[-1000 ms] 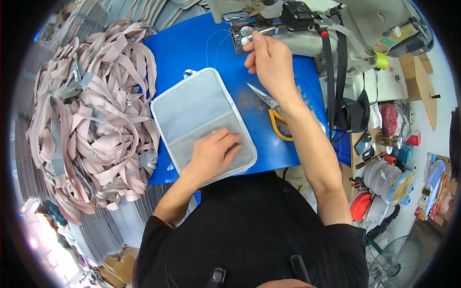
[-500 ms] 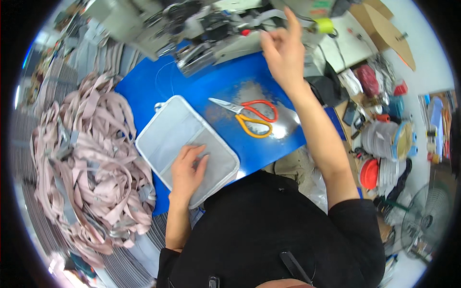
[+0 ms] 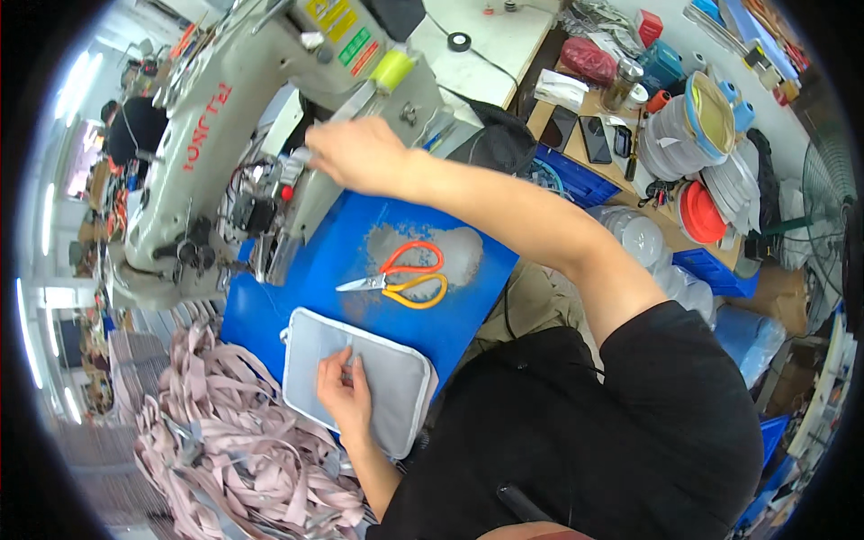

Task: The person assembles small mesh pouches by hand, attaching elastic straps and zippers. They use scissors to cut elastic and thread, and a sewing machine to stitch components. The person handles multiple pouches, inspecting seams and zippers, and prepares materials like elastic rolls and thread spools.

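A light grey rounded rectangular fabric piece (image 3: pixel 396 378) with white edging and a small loop lies on the blue table top (image 3: pixel 459 337). My left hand (image 3: pixel 345 391) rests on it, fingers bent loosely, thumb apart and nothing gripped. At the sewing machine (image 3: pixel 175 180), my right hand (image 3: pixel 364 155) is closed, its fingertips slightly blurred. A pale tape strip (image 3: pixel 353 103) comes down from a yellow-green guide (image 3: pixel 392 69) to that hand; whether the fingers pinch it is hidden. Scissors (image 3: pixel 396 277) with one red and one yellow handle lie between my hands.
A heap of pinkish fabric strips (image 3: pixel 243 441) is at the lower left. To the right, a wooden shelf holds phones (image 3: pixel 594 139), a glass jar (image 3: pixel 621 85) and white rolls (image 3: pixel 675 144). A black cap-like item (image 3: pixel 495 139) lies behind my right forearm. A fan (image 3: pixel 823 189) stands far right.
The view has swung toward the right, showing more of the machine. My right hand has gone from a raised, pointing finger to closed fingers by the tape. My left hand stays on the fabric piece.
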The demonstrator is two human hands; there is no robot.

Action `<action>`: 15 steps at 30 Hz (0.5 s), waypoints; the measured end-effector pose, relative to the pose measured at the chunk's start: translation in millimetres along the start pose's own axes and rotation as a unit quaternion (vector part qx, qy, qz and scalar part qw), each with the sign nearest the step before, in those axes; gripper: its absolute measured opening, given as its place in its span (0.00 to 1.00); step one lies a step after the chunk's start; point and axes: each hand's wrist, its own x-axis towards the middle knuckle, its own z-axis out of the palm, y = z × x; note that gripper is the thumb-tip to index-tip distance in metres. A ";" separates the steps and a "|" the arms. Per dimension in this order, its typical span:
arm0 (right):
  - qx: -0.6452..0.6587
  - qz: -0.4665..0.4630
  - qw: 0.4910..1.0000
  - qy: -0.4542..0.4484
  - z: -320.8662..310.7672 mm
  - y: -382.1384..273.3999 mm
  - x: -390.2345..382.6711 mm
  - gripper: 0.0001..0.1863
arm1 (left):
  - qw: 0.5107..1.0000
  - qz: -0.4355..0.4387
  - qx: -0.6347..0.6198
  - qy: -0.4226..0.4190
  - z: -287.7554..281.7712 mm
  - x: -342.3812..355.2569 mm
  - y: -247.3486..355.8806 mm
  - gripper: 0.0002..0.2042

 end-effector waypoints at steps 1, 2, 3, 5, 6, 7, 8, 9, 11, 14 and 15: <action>0.044 -0.035 0.998 0.019 -1.3 -10.4 -17.2 0.14 | 1.000 -0.011 0.003 0.011 -1.3 -3.9 -4.9 0.10; 0.065 -0.059 0.996 0.013 -10.1 -18.5 -37.4 0.13 | 1.000 -0.023 0.005 0.019 -0.3 -9.7 -12.6 0.10; 0.084 -0.083 0.993 0.006 -22.4 -24.1 -62.5 0.11 | 0.999 -0.035 0.004 0.026 -0.2 -15.0 -17.8 0.09; 0.090 -0.122 0.988 0.035 -45.7 -15.3 -118.8 0.09 | 0.998 -0.044 -0.010 0.034 0.2 -17.0 -18.9 0.09; 0.075 -0.113 0.989 0.051 -59.4 1.9 -144.2 0.08 | 0.998 -0.045 -0.009 0.036 0.0 -18.1 -21.8 0.09; 0.066 -0.102 0.991 0.063 -70.1 18.6 -173.5 0.08 | 0.998 -0.050 -0.005 0.038 -1.9 -21.3 -23.5 0.09; 0.034 -0.074 0.992 0.100 -75.6 44.6 -200.9 0.07 | 0.998 -0.055 0.013 0.032 -4.0 -21.0 -22.6 0.09; 0.013 -0.003 0.993 0.114 -96.3 64.8 -226.8 0.06 | 0.998 -0.045 0.018 0.029 -1.6 -16.1 -23.0 0.09; -0.080 0.267 0.947 0.159 -91.4 129.4 -308.5 0.08 | 0.999 -0.034 0.029 0.017 1.2 -9.5 -23.4 0.09; -0.116 0.571 0.808 0.095 -61.5 208.5 -400.8 0.19 | 0.998 0.021 0.065 0.004 5.0 -3.2 -36.7 0.09; -0.115 0.622 0.770 0.081 -38.8 236.2 -443.9 0.23 | 0.997 0.030 0.072 0.001 5.4 -5.8 -37.7 0.09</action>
